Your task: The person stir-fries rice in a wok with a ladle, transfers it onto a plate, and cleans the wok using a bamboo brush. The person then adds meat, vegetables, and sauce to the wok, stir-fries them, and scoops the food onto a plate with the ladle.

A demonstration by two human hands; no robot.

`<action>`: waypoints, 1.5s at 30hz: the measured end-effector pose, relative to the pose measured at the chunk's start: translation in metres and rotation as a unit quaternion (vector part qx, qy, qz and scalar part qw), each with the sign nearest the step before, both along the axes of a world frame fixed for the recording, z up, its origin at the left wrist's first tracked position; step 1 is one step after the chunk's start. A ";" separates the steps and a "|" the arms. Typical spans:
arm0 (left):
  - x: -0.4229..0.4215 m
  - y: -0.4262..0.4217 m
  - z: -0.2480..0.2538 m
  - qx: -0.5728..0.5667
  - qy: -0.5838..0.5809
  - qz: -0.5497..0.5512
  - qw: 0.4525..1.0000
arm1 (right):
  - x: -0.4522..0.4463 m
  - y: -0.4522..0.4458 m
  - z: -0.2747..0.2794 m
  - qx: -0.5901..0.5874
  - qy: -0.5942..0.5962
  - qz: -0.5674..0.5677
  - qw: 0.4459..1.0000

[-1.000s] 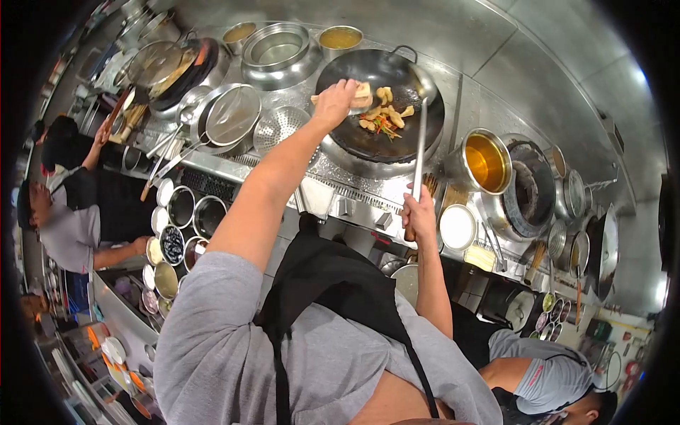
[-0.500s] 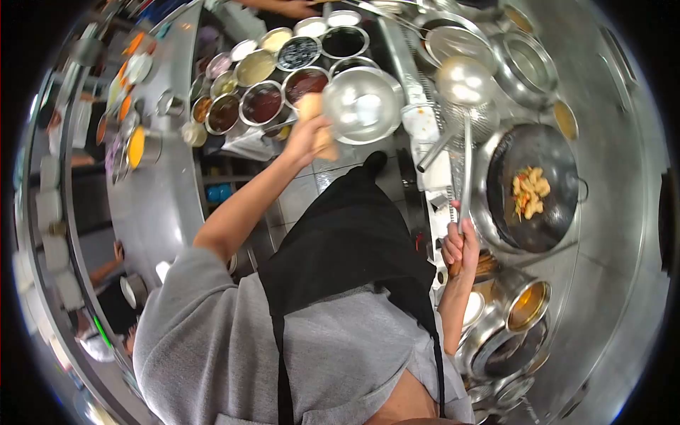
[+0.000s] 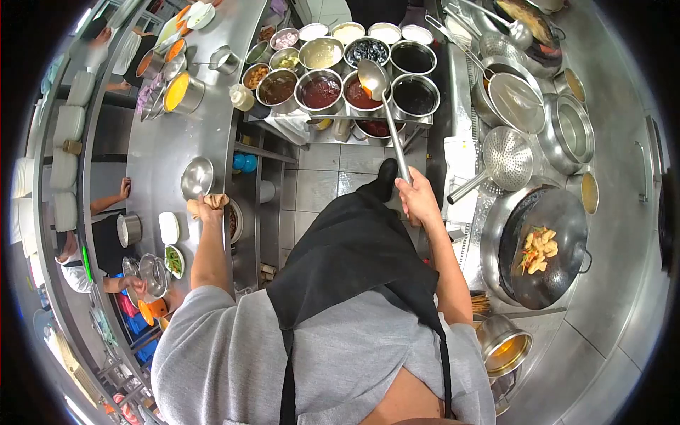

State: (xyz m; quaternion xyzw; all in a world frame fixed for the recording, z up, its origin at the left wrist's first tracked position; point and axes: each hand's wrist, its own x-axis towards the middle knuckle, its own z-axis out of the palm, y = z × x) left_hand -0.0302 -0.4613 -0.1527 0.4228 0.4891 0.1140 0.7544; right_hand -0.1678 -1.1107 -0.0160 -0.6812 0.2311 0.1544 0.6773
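Note:
My left hand [image 3: 209, 207] is closed around a tan cloth [image 3: 221, 200] at the edge of the left steel counter, against a shiny metal bowl [image 3: 197, 176]. How the fingers meet the bowl is hidden by the cloth. A long-handled ladle [image 3: 397, 138] is in my right hand [image 3: 419, 198], gripped near the lower end. Its head is over a steel pot of red sauce [image 3: 360, 99], among several sauce and ingredient pots. To the right, the wok [image 3: 559, 273] has pale pieces of food [image 3: 539, 249] in it.
A perforated strainer [image 3: 507, 157] lies beside the wok. Steel pots [image 3: 572, 134] stand behind it, and a pot of orange liquid [image 3: 506, 347] in front. On the left counter are a white dish [image 3: 169, 228] and a pot of yellow liquid [image 3: 184, 93]. Other people work beyond the counter.
My left hand has moved left with the bowl and cloth, from mid-air to the left counter. My right hand has swung the ladle from beside the wok to the red sauce.

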 end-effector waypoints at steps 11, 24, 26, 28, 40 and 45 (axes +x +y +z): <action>0.038 -0.258 -0.007 -0.184 -0.002 -0.349 0.919 | -0.002 0.003 0.012 0.177 0.040 -0.045 0.982; 0.011 -0.439 -0.012 -0.208 0.016 -0.654 0.727 | -0.027 0.019 0.037 0.236 -0.001 -0.081 0.968; 0.003 -0.455 0.009 -0.203 0.025 -0.651 0.731 | -0.032 0.017 0.037 0.297 -0.005 -0.101 0.950; 0.000 -0.465 0.015 -0.253 0.045 -0.638 0.726 | -0.040 0.013 0.037 0.371 -0.009 -0.122 0.921; -0.005 -0.518 0.037 -0.316 0.048 -0.727 0.608 | -0.255 0.012 0.113 0.521 -0.212 -0.367 0.741; -0.031 -0.570 0.057 -0.297 0.061 -0.780 0.547 | -0.297 -0.015 0.121 0.061 -0.088 -0.547 0.830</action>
